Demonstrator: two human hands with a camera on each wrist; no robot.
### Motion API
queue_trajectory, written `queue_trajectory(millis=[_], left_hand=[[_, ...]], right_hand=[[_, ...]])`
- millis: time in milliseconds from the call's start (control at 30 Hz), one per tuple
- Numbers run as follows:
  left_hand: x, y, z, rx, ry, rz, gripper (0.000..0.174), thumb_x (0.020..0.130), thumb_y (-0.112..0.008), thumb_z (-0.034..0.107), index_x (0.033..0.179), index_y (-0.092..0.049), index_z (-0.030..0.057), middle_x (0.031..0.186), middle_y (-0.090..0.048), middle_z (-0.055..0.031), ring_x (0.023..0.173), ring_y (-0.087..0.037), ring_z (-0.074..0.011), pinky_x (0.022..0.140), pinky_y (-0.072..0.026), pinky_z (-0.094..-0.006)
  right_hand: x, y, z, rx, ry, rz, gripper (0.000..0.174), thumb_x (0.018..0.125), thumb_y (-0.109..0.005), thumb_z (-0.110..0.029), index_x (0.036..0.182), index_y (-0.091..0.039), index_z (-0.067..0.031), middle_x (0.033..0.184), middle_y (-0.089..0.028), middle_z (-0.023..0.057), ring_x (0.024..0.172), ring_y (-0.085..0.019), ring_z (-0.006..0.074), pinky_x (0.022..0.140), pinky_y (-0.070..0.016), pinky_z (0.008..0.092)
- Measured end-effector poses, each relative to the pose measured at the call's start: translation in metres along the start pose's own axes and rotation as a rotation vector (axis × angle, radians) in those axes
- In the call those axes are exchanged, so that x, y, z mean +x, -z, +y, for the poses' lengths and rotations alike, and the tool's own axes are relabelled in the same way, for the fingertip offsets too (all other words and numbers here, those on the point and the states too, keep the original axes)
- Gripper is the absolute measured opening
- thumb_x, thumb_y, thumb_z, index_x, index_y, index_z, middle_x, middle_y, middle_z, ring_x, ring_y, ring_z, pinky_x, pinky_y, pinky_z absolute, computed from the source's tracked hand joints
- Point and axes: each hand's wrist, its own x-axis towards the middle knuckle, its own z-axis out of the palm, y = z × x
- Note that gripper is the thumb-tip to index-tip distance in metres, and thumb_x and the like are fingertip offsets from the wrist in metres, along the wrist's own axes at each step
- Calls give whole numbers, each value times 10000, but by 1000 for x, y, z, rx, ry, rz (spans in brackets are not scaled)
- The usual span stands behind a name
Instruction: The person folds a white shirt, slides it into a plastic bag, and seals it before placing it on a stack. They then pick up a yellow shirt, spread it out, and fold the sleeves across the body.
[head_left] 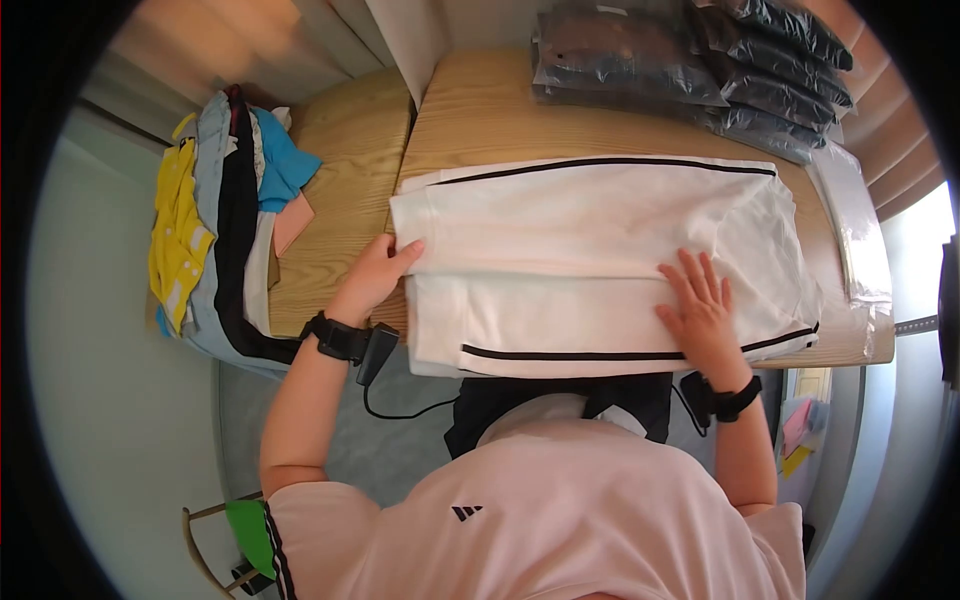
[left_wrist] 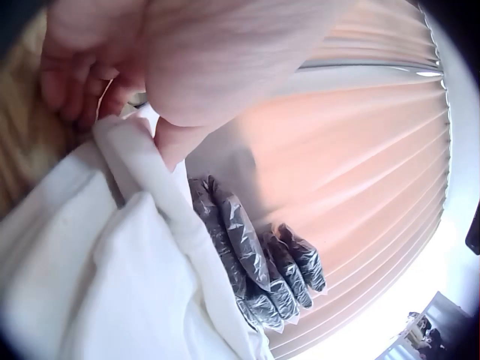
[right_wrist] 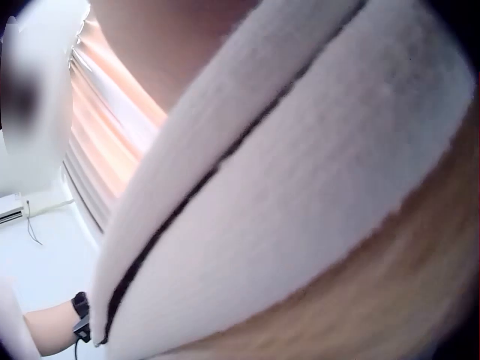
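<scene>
Hand, left [head_left: 378, 276]: grasping the hem end of the white garment [head_left: 560, 225], thumb above, fingers curled beneath; same pinch on folded cloth closer up in the left wrist view.
Hand, right [head_left: 705, 318]: spread palm down on the garment's near half, toward its right end; fingers straight, nothing gripped.
Lie of the white garment: apparently trousers, laid lengthwise along the near edge of the table [head_left: 480, 105]; hem end close to the join in the tabletop, gathered end toward the right edge.
Markings: black stripe along each long side.
Condition: mostly flat; creased at the right end, two hems slightly out of line.
Step in hand, as judged: smoothing and squaring, cloth steadied at the hem and pressed flat at right.
Next move, as judged: calls for hems brought level, creases swept out, and all layers held together before any folding.
Wrists: black straps [head_left: 338, 338] with small devices; cable [head_left: 415, 417] below the near edge.
Left end: heap of clothes [head_left: 237, 230], black, yellow and blue among the colours.
Far right corner: bagged dark packets [head_left: 775, 70], stacked.
Right edge: clear plastic [head_left: 850, 220], lying flat.
Beyond: pleated curtain [left_wrist: 330, 157].
</scene>
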Motion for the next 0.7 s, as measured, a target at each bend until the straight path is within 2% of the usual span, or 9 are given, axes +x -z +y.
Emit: queue_trajectory(millis=[67, 167, 233, 267, 333, 467, 533, 667, 700], left_hand=[[-3, -4, 13, 7, 30, 7, 473, 857, -626, 377, 975, -529, -71, 877, -580, -94, 815, -540, -162, 739, -449, -281], [2, -7, 19, -122, 61, 79, 429, 840, -651, 334, 979, -537, -56, 919, -562, -119, 847, -541, -182, 738, -455, -289], [12, -10, 15, 74, -409, 367, 398, 820, -671, 290, 1012, -534, -30, 995, -537, -145, 902, -531, -195, 737, -456, -291], [22, -7, 10, 71, -413, 375, 398, 820, -671, 290, 1012, -534, -30, 995, -537, -145, 902, -531, -195, 737, -456, -291], [42, 4, 6, 399, -417, 231, 389, 808, -678, 251, 1048, -520, -11, 1058, -511, -159, 940, -508, -189, 737, -452, -290], [52, 5, 28, 382, -382, 98, 348, 835, -656, 233, 1034, -516, -16, 991, -544, -124, 878, -519, -167, 732, -451, -288], [44, 3, 53, -260, -269, -7, 280, 859, -636, 216, 974, -525, -14, 916, -570, -89, 820, -523, -143, 727, -444, -265], [58, 6, 41, -328, -240, 83, 243, 880, -612, 217, 936, -524, -2, 842, -580, -62, 745, -537, -126, 682, -455, -253], [61, 5, 29, -226, -154, 83, 241, 881, -609, 216, 928, -520, -3, 830, -581, -65, 719, -543, -126, 654, -461, -256]], right_hand=[[5, 6, 21, 72, 1, -98, 485, 862, -558, -311, 1317, -437, -195, 1460, -293, 63, 1376, -199, 299, 1067, -177, 552], [6, 11, 24, 98, -1, -125, 485, 865, -552, -288, 1324, -425, -192, 1469, -275, 68, 1380, -177, 321, 1068, -173, 551], [5, 8, 24, 104, -21, -119, 493, 862, -553, -277, 1329, -418, -199, 1470, -271, 69, 1377, -180, 333, 1067, -178, 550], [5, 7, 23, 100, -15, -112, 493, 862, -553, -277, 1329, -418, -199, 1470, -271, 69, 1377, -180, 333, 1067, -178, 550], [4, 7, 20, 103, -33, -91, 494, 854, -564, -268, 1325, -427, -202, 1467, -279, 66, 1374, -188, 331, 1064, -186, 549], [4, 8, 16, 117, -71, -73, 491, 845, -576, -255, 1314, -442, -204, 1461, -294, 58, 1372, -195, 322, 1065, -194, 542], [3, 8, 14, 130, -82, -57, 485, 839, -584, -242, 1305, -456, -204, 1455, -308, 51, 1373, -198, 311, 1067, -195, 534], [1, 8, 14, 142, -76, -46, 487, 838, -584, -235, 1306, -455, -204, 1454, -310, 50, 1374, -198, 306, 1070, -193, 531], [1, 9, 14, 148, -78, -43, 487, 837, -584, -232, 1307, -455, -205, 1454, -311, 47, 1374, -199, 307, 1070, -191, 531]])
